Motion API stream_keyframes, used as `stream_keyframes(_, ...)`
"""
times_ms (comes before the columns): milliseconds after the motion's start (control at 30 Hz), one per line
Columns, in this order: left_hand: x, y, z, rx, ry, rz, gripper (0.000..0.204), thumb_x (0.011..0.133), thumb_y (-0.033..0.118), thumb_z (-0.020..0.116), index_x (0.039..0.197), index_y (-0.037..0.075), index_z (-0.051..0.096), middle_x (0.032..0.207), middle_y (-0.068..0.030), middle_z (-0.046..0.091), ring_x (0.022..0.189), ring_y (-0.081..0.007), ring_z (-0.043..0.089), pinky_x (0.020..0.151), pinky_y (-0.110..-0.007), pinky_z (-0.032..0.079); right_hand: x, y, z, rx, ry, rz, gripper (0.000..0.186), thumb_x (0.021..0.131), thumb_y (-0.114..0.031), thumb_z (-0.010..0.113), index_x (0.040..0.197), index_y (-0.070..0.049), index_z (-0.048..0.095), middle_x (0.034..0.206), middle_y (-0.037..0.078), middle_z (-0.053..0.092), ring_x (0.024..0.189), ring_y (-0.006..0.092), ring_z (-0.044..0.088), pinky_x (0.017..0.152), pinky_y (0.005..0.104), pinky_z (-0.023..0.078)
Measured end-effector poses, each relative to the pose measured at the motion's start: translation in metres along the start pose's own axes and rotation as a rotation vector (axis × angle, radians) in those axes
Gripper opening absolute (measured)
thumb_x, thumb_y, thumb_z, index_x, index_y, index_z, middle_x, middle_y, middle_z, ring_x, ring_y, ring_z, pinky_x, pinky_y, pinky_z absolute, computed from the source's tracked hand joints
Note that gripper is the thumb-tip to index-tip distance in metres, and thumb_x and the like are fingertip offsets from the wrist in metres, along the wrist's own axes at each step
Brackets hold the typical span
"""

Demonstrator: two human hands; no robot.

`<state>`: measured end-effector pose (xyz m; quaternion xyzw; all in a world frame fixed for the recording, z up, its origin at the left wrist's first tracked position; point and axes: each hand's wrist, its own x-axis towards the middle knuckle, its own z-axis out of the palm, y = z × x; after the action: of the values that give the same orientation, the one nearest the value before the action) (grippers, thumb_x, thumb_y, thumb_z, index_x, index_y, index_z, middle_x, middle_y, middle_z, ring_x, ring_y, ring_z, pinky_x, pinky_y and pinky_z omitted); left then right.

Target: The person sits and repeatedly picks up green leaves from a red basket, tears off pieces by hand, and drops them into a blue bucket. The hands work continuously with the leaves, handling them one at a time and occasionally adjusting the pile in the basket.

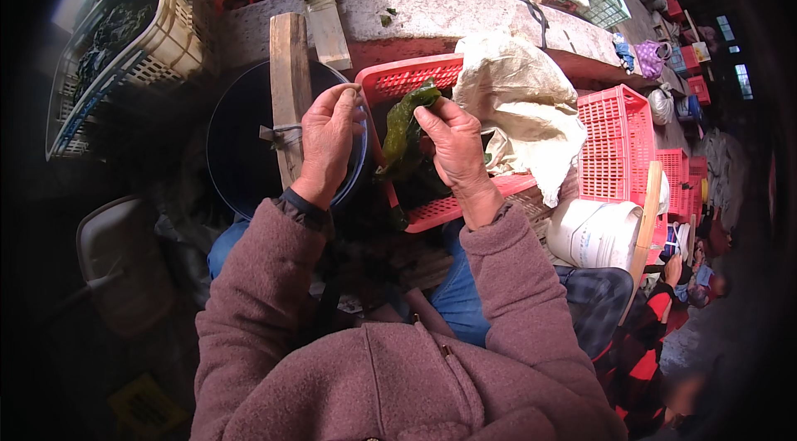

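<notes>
A wet green strip of seaweed (404, 130) hangs over the near-left part of a red plastic basket (415, 74), its upper end pinched by my right hand (459, 146). My left hand (332, 136) is closed in a pinch beside a wooden plank (290, 51), over the rim of a dark blue barrel (241, 142). Whatever sits between its thumb and fingertips is too small to name. The plank lies across the barrel, with a tie wrapped round it. More dark seaweed shows inside the basket, partly hidden by my right hand and a pale cloth sack (519, 101).
On the right are a white bucket (594, 233) and a red crate (614, 142). A pale crate (162, 43) with dark seaweed stands at the far left. A low concrete ledge (415, 14) runs behind the basket. Another person's hand (673, 270) shows at the right.
</notes>
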<state>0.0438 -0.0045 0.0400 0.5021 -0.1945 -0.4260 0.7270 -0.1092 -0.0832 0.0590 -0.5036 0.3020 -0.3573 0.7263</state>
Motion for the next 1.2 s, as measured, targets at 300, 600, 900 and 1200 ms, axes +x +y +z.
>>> stream_keyframes(300,-0.012,-0.006,0.007,0.222,-0.277,-0.062,0.028,0.099,0.023,0.049,0.113,0.002,0.061,0.103,-0.0014,0.063,0.086,-0.0081,0.056,0.076,-0.021,0.046,-0.003,0.002,0.005,-0.082,-0.036,0.039,0.025,0.091,-0.005,0.060,0.114,0.002,0.062,0.101,0.003,0.066,0.088,0.0065,0.059,0.080,0.0207,0.049)
stream_keyframes(600,-0.012,-0.011,0.008,0.483,-0.327,0.291,0.020,0.094,0.008,0.055,0.111,0.000,0.062,0.100,-0.0019,0.058,0.092,-0.0103,0.055,0.084,-0.023,0.044,-0.004,0.004,0.012,-0.222,-0.016,-0.086,0.020,0.089,-0.008,0.064,0.106,0.003,0.063,0.090,0.001,0.066,0.079,0.0050,0.058,0.070,0.0208,0.050)
stream_keyframes(900,-0.014,-0.003,0.008,0.038,-0.420,-0.098,0.026,0.098,0.011,0.049,0.120,0.001,0.056,0.104,-0.0029,0.061,0.091,-0.0081,0.056,0.082,-0.023,0.048,-0.004,-0.009,0.010,-0.123,-0.042,0.074,0.017,0.088,-0.010,0.065,0.103,-0.001,0.066,0.085,-0.001,0.065,0.072,0.0050,0.059,0.061,0.0195,0.050)
stream_keyframes(1200,-0.015,-0.010,0.012,0.222,-0.478,-0.092,0.033,0.094,0.020,0.057,0.122,0.003,0.051,0.102,-0.0014,0.057,0.094,-0.0082,0.053,0.085,-0.025,0.045,0.003,-0.033,-0.010,-0.031,0.201,-0.080,0.015,0.088,-0.014,0.066,0.097,-0.003,0.068,0.082,-0.001,0.066,0.066,0.0047,0.059,0.054,0.0187,0.049)
